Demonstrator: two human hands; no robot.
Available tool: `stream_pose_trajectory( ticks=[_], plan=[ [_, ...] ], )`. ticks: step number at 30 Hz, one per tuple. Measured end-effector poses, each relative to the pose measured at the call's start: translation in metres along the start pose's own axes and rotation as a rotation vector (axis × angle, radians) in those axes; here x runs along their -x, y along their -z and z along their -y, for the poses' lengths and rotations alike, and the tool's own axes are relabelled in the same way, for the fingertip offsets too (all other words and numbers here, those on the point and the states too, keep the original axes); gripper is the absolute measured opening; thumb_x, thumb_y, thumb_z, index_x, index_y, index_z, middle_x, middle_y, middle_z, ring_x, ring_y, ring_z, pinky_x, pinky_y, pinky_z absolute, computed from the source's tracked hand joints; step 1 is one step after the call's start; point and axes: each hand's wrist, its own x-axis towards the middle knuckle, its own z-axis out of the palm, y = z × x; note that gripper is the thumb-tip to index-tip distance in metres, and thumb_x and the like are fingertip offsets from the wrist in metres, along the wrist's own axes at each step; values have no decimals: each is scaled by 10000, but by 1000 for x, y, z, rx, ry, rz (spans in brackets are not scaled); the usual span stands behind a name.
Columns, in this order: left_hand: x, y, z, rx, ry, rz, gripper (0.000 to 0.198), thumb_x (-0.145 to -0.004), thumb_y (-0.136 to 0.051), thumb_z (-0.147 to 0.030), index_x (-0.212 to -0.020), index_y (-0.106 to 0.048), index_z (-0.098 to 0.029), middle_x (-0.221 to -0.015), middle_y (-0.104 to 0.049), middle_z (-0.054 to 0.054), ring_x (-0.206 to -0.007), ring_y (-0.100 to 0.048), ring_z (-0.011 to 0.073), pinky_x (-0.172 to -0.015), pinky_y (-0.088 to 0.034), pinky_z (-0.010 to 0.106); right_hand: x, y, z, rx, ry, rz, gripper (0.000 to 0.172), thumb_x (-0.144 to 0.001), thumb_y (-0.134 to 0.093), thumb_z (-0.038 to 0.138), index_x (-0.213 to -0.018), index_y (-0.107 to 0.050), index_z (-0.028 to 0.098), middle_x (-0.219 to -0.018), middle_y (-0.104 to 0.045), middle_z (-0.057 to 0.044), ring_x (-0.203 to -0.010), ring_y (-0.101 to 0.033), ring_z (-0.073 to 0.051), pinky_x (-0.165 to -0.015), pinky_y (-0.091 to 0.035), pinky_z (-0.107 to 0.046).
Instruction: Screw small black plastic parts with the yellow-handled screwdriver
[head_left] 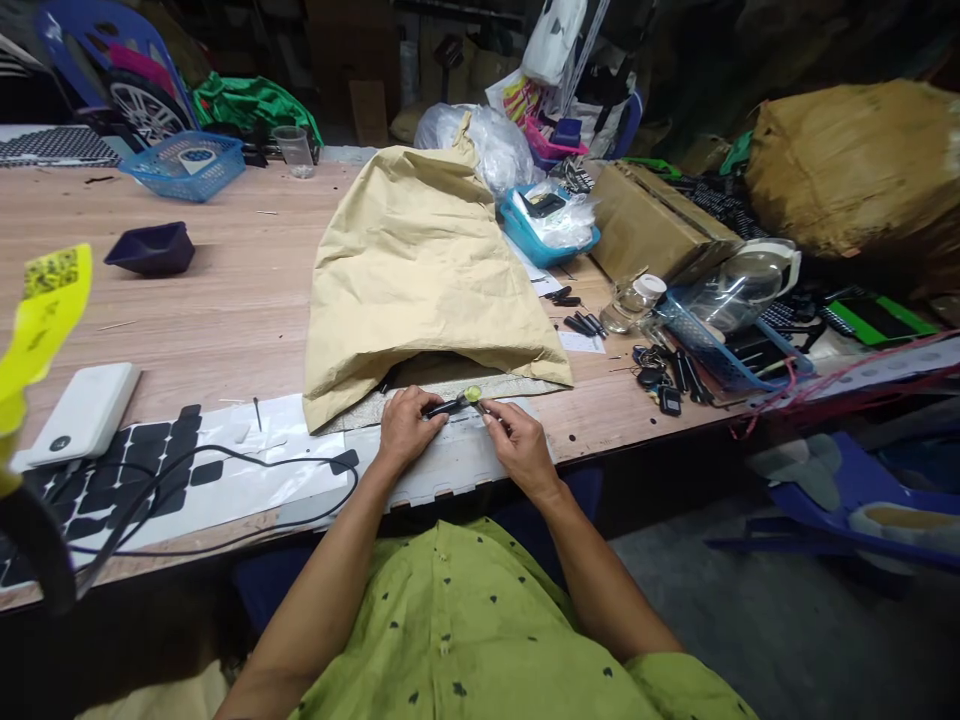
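Head view: by the table edge (pixel 652 428), your left hand (pixel 407 425) is gripping a black tool (pixel 445 407), your right hand (pixel 517 443) pinching a small piece (pixel 478 404); bare wood (pixel 247 240) is lying upper left.

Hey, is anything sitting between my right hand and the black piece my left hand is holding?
Yes, a small yellow-green piece shows between your right hand and the black piece in your left hand. I can't tell whether it touches either. Nothing else visible blocks the way; the beige cloth lies beyond both hands.
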Motion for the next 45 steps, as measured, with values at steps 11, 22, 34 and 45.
stream_pose_trajectory(
  ticks=[11, 22, 34, 45],
  plan=[
    [-6, 3, -12, 42, 108, 17, 168, -756, -748, -215, -911, -769, -278, -940, -703, 17, -957, -631, 247, -886, -489, 385, -14, 3, 14, 71, 36, 16, 275, -962, -513, 250, -1098, -751, 222, -928, -754, -66, -850, -705, -199, -804, -580, -316],
    [-11, 2, -13, 29, 130, 41, 157, -750, -780, -237, -898, -779, -290, -947, -717, 16, -954, -649, 251, -858, -501, 380, -9, -5, 9, 142, 40, 32, 276, -962, -504, 229, -1094, -745, 243, -964, -755, -64, -894, -712, -205, -825, -577, -311],
    [-9, 2, -14, 3, 119, 28, 128, -763, -757, -249, -888, -771, -272, -900, -699, 24, -949, -638, 254, -834, -484, 363, -8, -14, 23, 152, 68, 108, 282, -948, -518, 197, -1117, -738, 246, -993, -766, -52, -925, -720, -195, -816, -566, -288],
    [-9, 4, -17, 24, 163, 57, 180, -756, -770, -208, -923, -786, -274, -973, -708, 20, -1005, -640, 251, -915, -487, 370, -27, 2, -27, 485, 23, -69, 284, -923, -540, 161, -1103, -747, 234, -945, -720, -73, -895, -644, -219, -804, -504, -304]
  ],
)
